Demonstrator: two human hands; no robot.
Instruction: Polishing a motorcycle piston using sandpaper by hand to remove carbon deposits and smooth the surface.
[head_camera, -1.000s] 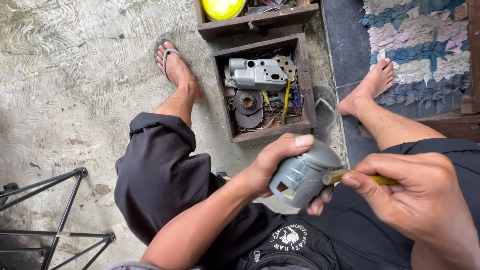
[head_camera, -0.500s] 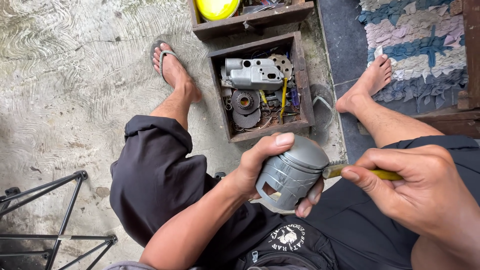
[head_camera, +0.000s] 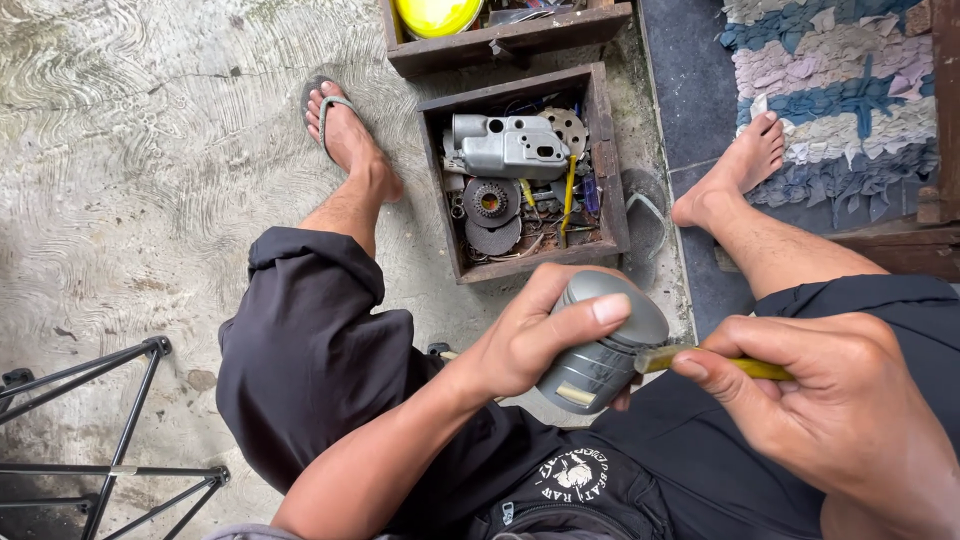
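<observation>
While my left hand grips the grey piston at lower centre, my right hand pinches the yellow-handled tool; I should keep its tip steady against the grooves.

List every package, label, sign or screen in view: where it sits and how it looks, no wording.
Printed emblem: on the black shorts at the bottom edge, below the left hand; a white round picture ringed by an arc of white lettering.
Packages, signs, screens: none in view; the wooden box of metal parts bears no label.
</observation>
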